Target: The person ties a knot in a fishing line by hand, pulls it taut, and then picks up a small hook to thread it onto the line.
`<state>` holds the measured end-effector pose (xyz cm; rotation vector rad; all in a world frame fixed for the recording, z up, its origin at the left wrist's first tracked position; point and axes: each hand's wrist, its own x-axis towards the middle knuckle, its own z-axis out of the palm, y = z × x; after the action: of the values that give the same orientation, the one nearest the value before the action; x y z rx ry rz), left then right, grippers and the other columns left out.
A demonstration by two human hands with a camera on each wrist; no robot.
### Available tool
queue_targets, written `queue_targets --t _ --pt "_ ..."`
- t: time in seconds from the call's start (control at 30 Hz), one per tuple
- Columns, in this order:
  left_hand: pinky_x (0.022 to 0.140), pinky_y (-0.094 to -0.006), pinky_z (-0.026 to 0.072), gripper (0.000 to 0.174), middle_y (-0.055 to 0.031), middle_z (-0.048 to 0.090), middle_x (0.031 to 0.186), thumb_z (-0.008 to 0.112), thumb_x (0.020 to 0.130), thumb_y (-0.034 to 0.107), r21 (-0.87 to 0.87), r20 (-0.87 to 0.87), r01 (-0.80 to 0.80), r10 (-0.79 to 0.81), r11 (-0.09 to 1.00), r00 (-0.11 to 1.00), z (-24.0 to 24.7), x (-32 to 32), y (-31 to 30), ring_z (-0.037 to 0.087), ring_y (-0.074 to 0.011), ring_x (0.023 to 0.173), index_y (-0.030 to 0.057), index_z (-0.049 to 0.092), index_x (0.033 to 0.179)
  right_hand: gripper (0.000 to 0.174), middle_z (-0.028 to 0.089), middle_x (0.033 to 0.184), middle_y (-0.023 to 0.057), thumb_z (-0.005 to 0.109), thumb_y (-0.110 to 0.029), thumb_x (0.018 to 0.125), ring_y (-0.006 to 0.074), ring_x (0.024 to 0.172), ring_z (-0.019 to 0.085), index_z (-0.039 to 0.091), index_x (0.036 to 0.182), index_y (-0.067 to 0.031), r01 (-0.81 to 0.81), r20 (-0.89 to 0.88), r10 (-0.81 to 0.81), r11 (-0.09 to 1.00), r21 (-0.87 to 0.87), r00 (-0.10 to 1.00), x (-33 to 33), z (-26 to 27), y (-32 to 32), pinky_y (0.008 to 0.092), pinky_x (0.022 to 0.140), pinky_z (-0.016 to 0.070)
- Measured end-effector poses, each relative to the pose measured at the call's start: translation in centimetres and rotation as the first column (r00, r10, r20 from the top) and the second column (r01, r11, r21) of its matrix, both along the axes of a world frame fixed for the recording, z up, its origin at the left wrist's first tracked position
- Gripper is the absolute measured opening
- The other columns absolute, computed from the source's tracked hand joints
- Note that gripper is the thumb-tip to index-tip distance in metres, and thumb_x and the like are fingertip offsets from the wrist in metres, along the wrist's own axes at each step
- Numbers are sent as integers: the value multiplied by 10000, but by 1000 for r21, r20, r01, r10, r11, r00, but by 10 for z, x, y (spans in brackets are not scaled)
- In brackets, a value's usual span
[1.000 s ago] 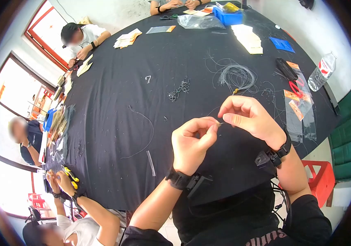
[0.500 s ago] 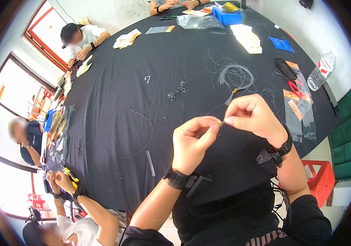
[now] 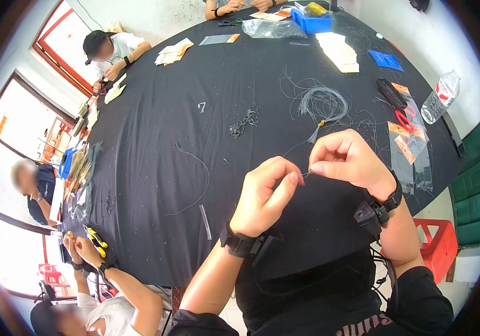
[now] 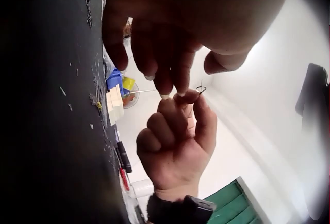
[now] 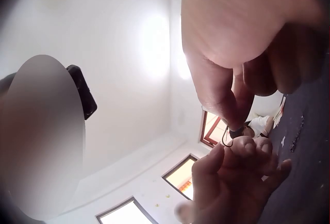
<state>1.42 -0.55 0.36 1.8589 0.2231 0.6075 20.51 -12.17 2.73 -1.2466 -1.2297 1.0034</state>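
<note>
Above the black table (image 3: 156,129), my two hands meet fingertip to fingertip. My right hand (image 3: 314,168) pinches a small dark hook (image 4: 201,89) between thumb and forefinger. My left hand (image 3: 295,178), its back turned toward the head camera, pinches the thin grey thread (image 3: 306,175) right beside it. From the pinch the thread runs up to a coiled bundle of grey line (image 3: 323,103). In the right wrist view the hook (image 5: 227,139) shows between my right fingertips (image 5: 233,118) and the left hand (image 5: 234,180) below them.
Right of me lie clear plastic bags (image 3: 411,151), red-handled pliers (image 3: 402,119) and a water bottle (image 3: 440,96). A dark tangle (image 3: 244,122) and a loose thread (image 3: 195,179) lie mid-table. Card stacks (image 3: 339,51) and a blue tray (image 3: 311,22) sit far off. Other people work around the rim.
My left hand has rolled over so its back faces up, its fingers closing in on the right fingertips. Both hands have sunk slightly toward me.
</note>
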Motion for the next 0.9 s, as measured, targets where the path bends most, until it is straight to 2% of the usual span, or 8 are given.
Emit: queue_targets --t 0.17,0.37,0.47,0.67,0.8,0.9 --pt "670 -295 439 176 -66 588 743 497 930 77 85 13 57 -59 995 998 2 0 -1 554 -153 708 -4 576 795 74 561 679 -81 720 -87 867 -14 596 421 695 872 -17 -53 -11 53 996 -66 999 -3 2 0 175 542 320" --pt "597 -307 422 124 -59 559 675 530 864 28 150 -10 49 -48 987 999 4 -1 -2 527 -166 620 -2 553 746 87 565 675 -81 724 -100 860 -15 589 423 692 868 -19 -61 -2 61 996 -64 998 -3 0 1 175 538 320" --pt "589 -312 420 99 -75 561 667 544 823 20 259 13 26 -31 965 999 2 0 -2 529 -190 605 -4 554 727 90 564 673 -81 727 -103 857 -14 588 422 691 863 -20 -51 13 52 996 -71 999 -5 4 1 177 539 320" --pt "596 -336 430 101 -94 586 677 537 811 45 238 40 -45 36 970 999 4 0 1 567 -222 619 3 571 726 86 560 669 -82 728 -99 854 -16 589 419 692 859 -22 -54 31 56 996 -75 998 -5 5 0 177 540 318" --pt "597 -361 427 130 -86 565 644 524 825 73 295 18 80 -89 952 996 8 -4 7 562 -254 604 16 558 714 83 549 659 -86 724 -98 854 -16 583 411 691 857 -23 -73 28 75 994 -82 997 -4 4 1 181 532 311" --pt "576 -368 418 131 -95 543 635 529 822 71 347 -7 93 -97 933 995 9 -4 6 543 -276 583 16 538 704 86 539 649 -88 724 -102 854 -14 577 404 691 856 -23 -92 30 96 991 -100 995 -5 7 0 184 526 305"
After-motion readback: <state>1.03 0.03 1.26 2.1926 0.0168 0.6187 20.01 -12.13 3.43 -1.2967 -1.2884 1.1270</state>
